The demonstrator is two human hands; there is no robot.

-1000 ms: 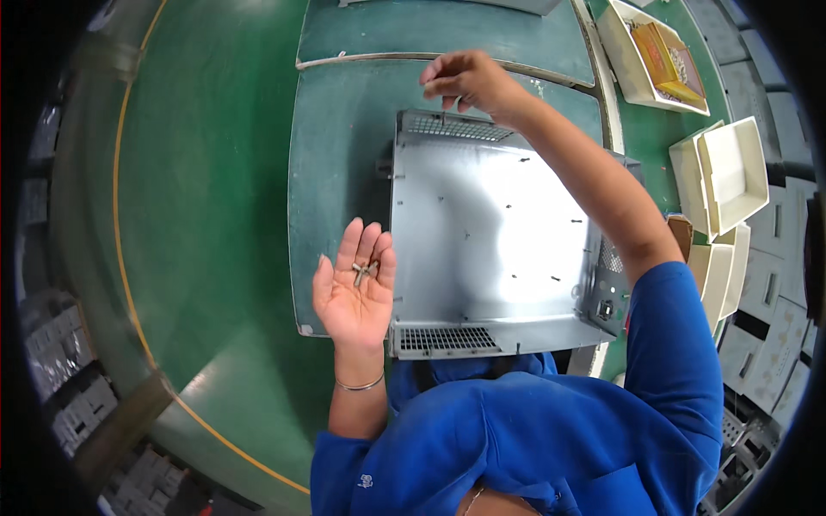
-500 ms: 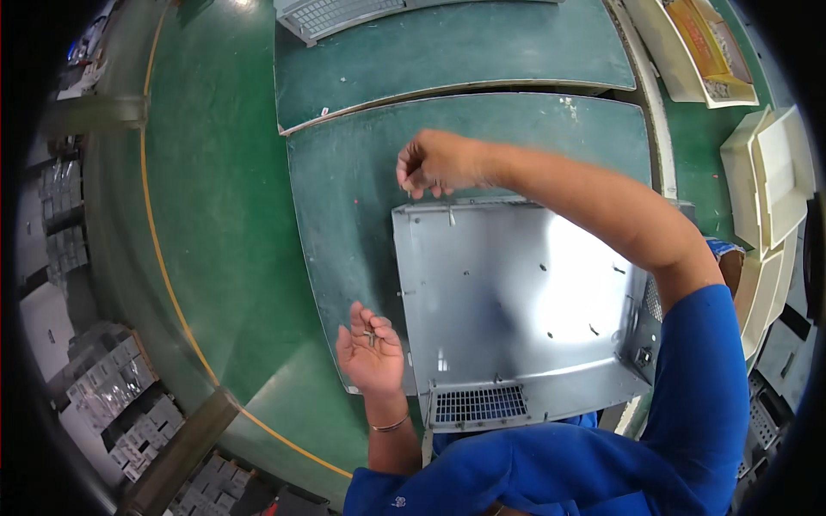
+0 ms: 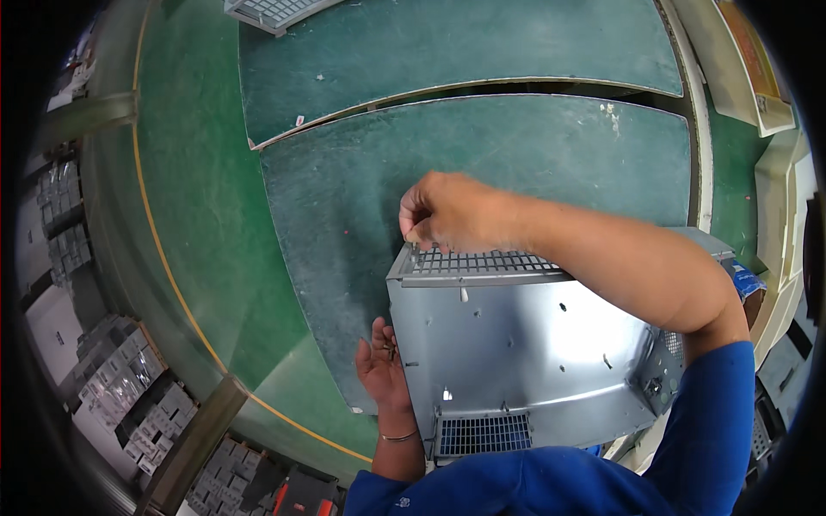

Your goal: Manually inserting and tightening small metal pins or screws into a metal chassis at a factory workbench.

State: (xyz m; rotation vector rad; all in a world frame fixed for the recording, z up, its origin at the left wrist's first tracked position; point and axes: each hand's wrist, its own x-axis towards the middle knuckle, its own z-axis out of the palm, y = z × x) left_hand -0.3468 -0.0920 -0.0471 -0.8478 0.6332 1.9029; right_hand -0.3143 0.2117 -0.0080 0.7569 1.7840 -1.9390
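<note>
The gray metal box (image 3: 520,340) sits on the green surface (image 3: 331,189). The right hand (image 3: 460,211) pinches its fingertips together at the box's far left corner; I can't tell on what. The left hand (image 3: 383,374) is cupped open just beside the box.

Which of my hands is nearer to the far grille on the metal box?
Your right hand: it is at the left end of the far grille. Your left hand is farther off, beside the metal box.
</note>
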